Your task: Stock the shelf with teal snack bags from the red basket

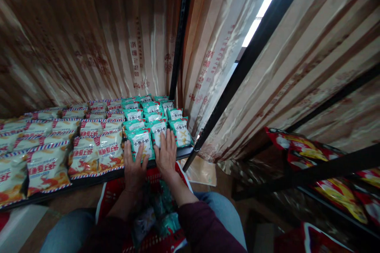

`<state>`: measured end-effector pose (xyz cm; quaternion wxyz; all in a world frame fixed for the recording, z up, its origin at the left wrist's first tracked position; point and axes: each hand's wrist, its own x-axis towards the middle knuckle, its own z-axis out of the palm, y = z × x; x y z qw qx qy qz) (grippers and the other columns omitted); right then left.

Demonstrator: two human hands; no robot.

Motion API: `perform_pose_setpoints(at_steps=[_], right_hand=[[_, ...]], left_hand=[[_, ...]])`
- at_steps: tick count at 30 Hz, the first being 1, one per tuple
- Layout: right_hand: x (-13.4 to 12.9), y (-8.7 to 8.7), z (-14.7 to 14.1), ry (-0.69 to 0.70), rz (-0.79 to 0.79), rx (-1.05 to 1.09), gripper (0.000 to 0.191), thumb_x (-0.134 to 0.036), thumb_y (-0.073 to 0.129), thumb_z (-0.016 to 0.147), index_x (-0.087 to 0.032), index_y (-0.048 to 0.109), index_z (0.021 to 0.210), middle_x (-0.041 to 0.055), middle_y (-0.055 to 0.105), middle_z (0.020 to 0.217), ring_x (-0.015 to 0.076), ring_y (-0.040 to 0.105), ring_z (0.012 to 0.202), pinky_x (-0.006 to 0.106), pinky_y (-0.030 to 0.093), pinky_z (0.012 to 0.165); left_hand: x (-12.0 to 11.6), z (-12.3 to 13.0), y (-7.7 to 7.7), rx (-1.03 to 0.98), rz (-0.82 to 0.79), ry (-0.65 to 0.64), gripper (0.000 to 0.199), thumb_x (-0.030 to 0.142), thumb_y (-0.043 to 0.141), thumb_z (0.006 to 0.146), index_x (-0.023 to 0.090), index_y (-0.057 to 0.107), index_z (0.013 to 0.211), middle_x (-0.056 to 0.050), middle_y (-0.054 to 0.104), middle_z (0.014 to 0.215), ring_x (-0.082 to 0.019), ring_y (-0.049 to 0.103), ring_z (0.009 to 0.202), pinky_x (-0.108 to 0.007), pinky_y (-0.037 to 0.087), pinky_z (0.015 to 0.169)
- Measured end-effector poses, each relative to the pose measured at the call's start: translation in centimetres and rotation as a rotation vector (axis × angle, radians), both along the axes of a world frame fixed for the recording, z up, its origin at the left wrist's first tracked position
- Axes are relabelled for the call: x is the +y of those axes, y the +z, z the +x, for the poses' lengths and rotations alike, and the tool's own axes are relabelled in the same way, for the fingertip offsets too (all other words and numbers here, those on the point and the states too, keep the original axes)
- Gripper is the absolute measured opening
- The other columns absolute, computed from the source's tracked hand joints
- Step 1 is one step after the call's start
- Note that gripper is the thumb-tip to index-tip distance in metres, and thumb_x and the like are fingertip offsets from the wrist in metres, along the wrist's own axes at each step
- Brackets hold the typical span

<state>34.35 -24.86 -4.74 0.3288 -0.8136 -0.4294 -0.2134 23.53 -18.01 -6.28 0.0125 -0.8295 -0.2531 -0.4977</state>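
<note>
Green-and-white snack bags (pixel 141 142) stand in rows at the right end of a low black shelf (pixel 109 176). My left hand (pixel 135 166) rests against the front of the left bag, fingers stretched out. My right hand (pixel 166 152) lies flat with fingers spread on the middle front bag (pixel 159 126). Beside it on the right, another green bag (pixel 181 132) stands untouched at the shelf's corner. Below my forearms, between my knees, sits a red plastic basket (pixel 109 195) holding several more green bags (pixel 170 223), partly hidden by my arms.
Cream-and-orange snack bags (pixel 47 166) fill the shelf to the left. A black metal post (pixel 225 91) rises at the shelf's right corner, with patterned curtains (pixel 133 47) behind. On the right, another rack holds red-and-yellow bags (pixel 338 193). A white box (pixel 20 225) stands at lower left.
</note>
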Motion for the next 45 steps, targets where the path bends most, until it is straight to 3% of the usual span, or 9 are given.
perform_pose_setpoints(at_steps=[4,11,19,27,37,45], right_hand=[[-0.3,0.1,0.1,-0.014,-0.020,0.009,0.050,-0.028,0.045,0.092,-0.014,0.037,0.139,0.0163,0.032,0.148,0.0290,0.023,0.137,0.049,0.030,0.105],[-1.3,0.0,-0.2,0.095,-0.039,-0.002,0.050,-0.021,0.038,0.093,-0.016,0.031,0.142,0.0160,0.021,0.152,0.0307,0.017,0.140,0.049,0.032,0.103],[-1.3,-0.5,-0.4,0.081,-0.067,-0.011,0.051,-0.021,0.040,0.092,-0.013,0.033,0.141,0.0193,0.021,0.151,0.0315,0.016,0.139,0.049,0.031,0.103],[-1.1,-0.5,-0.4,0.057,-0.086,-0.006,0.051,-0.021,0.039,0.092,-0.014,0.032,0.142,0.0187,0.021,0.151,0.0310,0.017,0.139,0.048,0.031,0.103],[-2.0,-0.1,-0.6,0.089,-0.127,0.031,0.055,-0.017,0.041,0.090,-0.020,0.031,0.143,0.0159,0.014,0.154,0.0342,0.012,0.141,0.051,0.032,0.102],[-2.4,-0.5,-1.2,0.122,-0.085,-0.034,0.054,-0.016,0.045,0.088,-0.022,0.036,0.140,0.0145,0.010,0.155,0.0357,0.012,0.140,0.054,0.030,0.103]], left_hand=[[-0.2,0.1,0.1,0.064,0.024,0.051,0.049,0.025,0.061,0.081,0.019,0.051,0.129,-0.016,0.009,0.155,-0.036,0.019,0.139,-0.054,0.031,0.106],[-0.5,0.4,0.2,0.069,0.024,0.058,0.051,0.030,0.064,0.079,0.018,0.052,0.128,-0.014,0.005,0.156,-0.036,0.018,0.139,-0.054,0.031,0.106],[-0.2,0.3,-0.3,0.090,-0.025,0.053,0.051,0.029,0.061,0.081,0.017,0.050,0.130,-0.016,0.004,0.155,-0.037,0.021,0.138,-0.051,0.037,0.103],[-0.4,0.3,-0.3,0.145,-0.058,0.089,0.051,0.031,0.059,0.082,0.016,0.050,0.130,-0.019,0.008,0.154,-0.039,0.037,0.130,-0.047,0.046,0.091],[-0.8,-0.3,0.5,0.138,-0.090,-0.002,0.048,0.026,0.060,0.080,0.016,0.054,0.127,-0.015,-0.007,0.155,-0.040,0.019,0.138,-0.051,0.038,0.101],[-0.7,-0.3,0.3,0.078,-0.099,-0.052,0.053,0.024,0.061,0.079,0.018,0.050,0.130,-0.013,-0.006,0.156,-0.039,0.014,0.140,-0.054,0.033,0.104]])
